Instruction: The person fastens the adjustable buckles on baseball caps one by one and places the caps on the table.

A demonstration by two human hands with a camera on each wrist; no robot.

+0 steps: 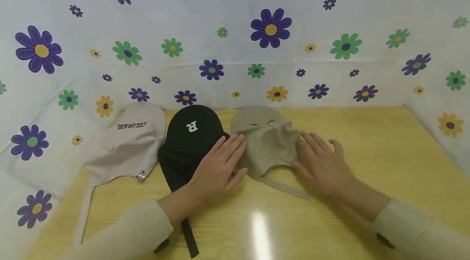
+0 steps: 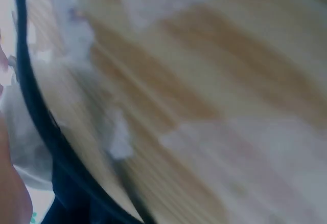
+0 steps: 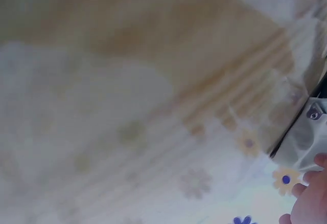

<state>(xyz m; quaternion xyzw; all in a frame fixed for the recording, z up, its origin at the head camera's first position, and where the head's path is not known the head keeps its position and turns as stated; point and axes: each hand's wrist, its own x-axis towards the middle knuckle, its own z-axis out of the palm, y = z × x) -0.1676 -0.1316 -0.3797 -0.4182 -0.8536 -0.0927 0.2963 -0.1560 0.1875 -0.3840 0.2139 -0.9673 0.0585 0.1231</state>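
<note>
Three caps lie in a row on the table in the head view. A khaki cap (image 1: 269,145), its brim pointing to the back and its strap trailing toward the front, lies between both hands. My left hand (image 1: 218,166) rests at its left side with fingers extended, partly covering a black cap (image 1: 194,127) with a white R. My right hand (image 1: 324,166) touches its right edge, fingers fairly straight. A pale cap (image 1: 125,150) lettered COLORADO lies at the far left. In the right wrist view, fingertips of the hand (image 3: 311,198) are at pale cloth (image 3: 301,142) with a metal clasp.
The wooden table (image 1: 396,150) extends to the right of the caps. Behind it hangs a white cloth (image 1: 227,3) with printed flowers. The black cap's strap (image 1: 189,237) reaches toward the front edge. Most of the left wrist view is blurred.
</note>
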